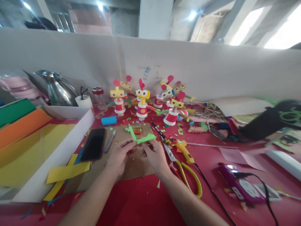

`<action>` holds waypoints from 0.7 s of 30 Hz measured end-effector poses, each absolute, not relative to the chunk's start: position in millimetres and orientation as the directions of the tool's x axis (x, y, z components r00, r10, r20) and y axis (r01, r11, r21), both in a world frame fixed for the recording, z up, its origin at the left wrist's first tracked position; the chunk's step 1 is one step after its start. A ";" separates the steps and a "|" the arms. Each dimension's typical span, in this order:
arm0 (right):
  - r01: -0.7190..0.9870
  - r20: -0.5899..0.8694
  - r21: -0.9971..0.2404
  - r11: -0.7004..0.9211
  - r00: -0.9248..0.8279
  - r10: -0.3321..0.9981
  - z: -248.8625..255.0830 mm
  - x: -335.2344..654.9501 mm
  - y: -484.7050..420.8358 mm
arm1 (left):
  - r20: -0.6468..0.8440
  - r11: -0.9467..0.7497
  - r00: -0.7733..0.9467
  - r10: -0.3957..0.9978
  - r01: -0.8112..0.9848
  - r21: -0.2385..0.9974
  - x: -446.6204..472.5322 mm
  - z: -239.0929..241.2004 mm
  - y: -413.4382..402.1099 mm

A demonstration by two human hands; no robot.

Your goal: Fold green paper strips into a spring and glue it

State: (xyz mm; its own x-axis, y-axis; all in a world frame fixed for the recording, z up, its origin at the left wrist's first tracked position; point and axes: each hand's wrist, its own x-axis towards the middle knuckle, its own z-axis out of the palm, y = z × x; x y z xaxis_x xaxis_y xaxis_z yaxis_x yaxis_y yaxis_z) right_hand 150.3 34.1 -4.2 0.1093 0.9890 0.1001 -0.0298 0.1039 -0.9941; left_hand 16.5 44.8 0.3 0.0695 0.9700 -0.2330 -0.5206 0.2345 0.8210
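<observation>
Between my two hands I hold light green paper strips [145, 138] that meet at an angle, one pointing up and away, the other lying across to the right. My left hand [122, 153] pinches them near the corner where they meet. With fingers closed, my right hand [154, 153] grips the crosswise strip from below. Just beyond lies a folded paper spring [135, 130] in orange and green on the brown cardboard [138, 168]. Right of my right hand are scissors with yellow handles [188, 179] and a yellow glue gun [184, 150].
Several paper-cup figures [142, 110] stand at the back by the white partition [98, 56]. A phone [93, 144], a grey cutter knife [109, 141] and yellow paper strips [68, 172] lie left, beside a white box [80, 128] of coloured sheets. A purple device [242, 185] with cables sits right.
</observation>
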 end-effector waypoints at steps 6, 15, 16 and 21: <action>-0.184 0.107 -0.974 0.128 0.120 0.987 -0.2 152.8 36.1 | -0.268 0.260 0.067 0.961 -0.548 0.795 11.4 2.4 48.6; -0.379 0.034 -0.925 0.037 0.015 0.999 2.3 147.2 31.4 | -0.217 0.290 0.194 0.957 -0.579 0.762 13.0 5.0 46.1; -0.379 0.029 -0.925 0.031 0.009 1.000 2.2 146.6 31.0 | -0.210 0.278 0.183 0.960 -0.584 0.763 12.9 5.3 46.2; -0.361 -0.010 -0.933 -0.012 -0.009 1.000 0.1 143.0 28.6 | -0.190 0.206 0.091 0.978 -0.599 0.774 14.0 4.8 46.2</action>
